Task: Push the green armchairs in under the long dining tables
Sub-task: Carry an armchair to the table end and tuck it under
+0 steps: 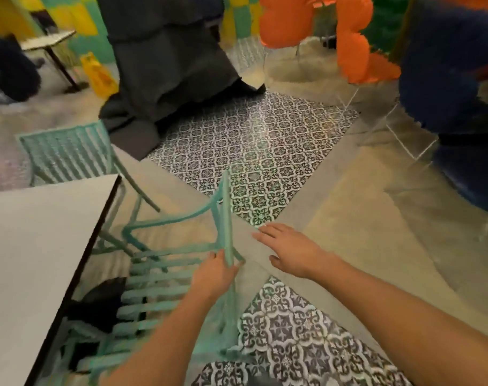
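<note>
Patterned tile floor (254, 151) | left hand (216, 274) grips green armchair (159, 277) backrest | right hand (287, 252) spread, hovering

Both bare forearms reach forward from the bottom edge of the view. The left hand (216, 275) is seen back up, with its fingers and thumb curled round the top rail of the green armchair's (159, 285) backrest, gripping it. The left forearm runs up from the lower middle. The right hand (288, 252) is palm down, fingers straight and slightly spread, thumb out to the side, holding nothing, just right of the left hand and apart from it.
</note>
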Demonstrator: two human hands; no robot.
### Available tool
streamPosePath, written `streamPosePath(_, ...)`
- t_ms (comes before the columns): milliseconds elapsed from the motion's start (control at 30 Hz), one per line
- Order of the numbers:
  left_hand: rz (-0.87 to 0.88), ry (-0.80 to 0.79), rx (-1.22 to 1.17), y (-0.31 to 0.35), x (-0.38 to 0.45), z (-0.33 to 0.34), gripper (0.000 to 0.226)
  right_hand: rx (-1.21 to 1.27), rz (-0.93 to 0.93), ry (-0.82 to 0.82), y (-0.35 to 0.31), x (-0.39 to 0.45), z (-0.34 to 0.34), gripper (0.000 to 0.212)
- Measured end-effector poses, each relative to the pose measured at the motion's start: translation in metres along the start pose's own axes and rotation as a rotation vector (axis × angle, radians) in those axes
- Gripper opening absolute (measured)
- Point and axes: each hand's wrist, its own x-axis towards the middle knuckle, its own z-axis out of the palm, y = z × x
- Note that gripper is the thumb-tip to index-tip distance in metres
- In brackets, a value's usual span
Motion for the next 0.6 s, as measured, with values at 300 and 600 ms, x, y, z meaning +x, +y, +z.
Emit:
streamPosePath(300,-0.280,0.023,-0.132,0.007,0.052,-0.003,0.071,-0.082,-0.417,-0.180,0.048,0.165,0.021,0.069)
streamPosePath(600,-0.461,-0.116,-0.300,0.005,0.089,0.002,0.077,-0.236,-0.715,-0.456,0.078,0.283,0.040,0.076)
